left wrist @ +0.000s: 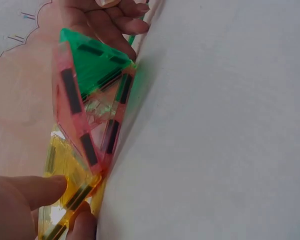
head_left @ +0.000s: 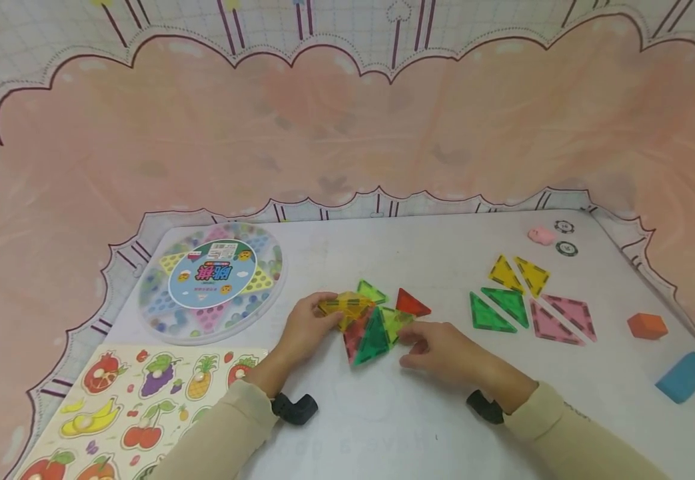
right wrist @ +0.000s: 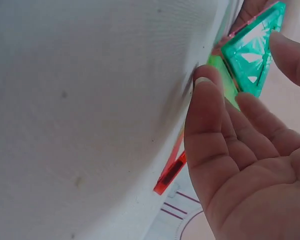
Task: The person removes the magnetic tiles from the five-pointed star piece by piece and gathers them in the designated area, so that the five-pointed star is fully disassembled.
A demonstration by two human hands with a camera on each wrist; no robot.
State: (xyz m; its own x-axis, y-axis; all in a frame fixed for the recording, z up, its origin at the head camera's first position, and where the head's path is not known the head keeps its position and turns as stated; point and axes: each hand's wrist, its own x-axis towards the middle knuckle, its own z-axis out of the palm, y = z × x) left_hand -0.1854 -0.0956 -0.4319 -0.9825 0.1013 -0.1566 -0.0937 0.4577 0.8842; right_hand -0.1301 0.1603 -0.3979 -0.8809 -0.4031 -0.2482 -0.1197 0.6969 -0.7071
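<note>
The left hand (head_left: 306,327) pinches the yellow tile (head_left: 350,305) between thumb and fingers. Rightward from it run the pink tile (head_left: 355,333), dark green tile (head_left: 374,340) and lime tile (head_left: 392,321), their long axis crosswise between the hands. The red triangle (head_left: 410,303) lies on the table (head_left: 377,427), just beyond the right hand (head_left: 443,348), the nearer one, whose fingers bend loosely, thumb apart; I cannot tell whether it touches the lime tile.

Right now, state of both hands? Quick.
Left hand: closed, pinching yellow tiles.
Right hand: loosely curled beside the nearest lime-green tile; can't tell whether it grips it.
</note>
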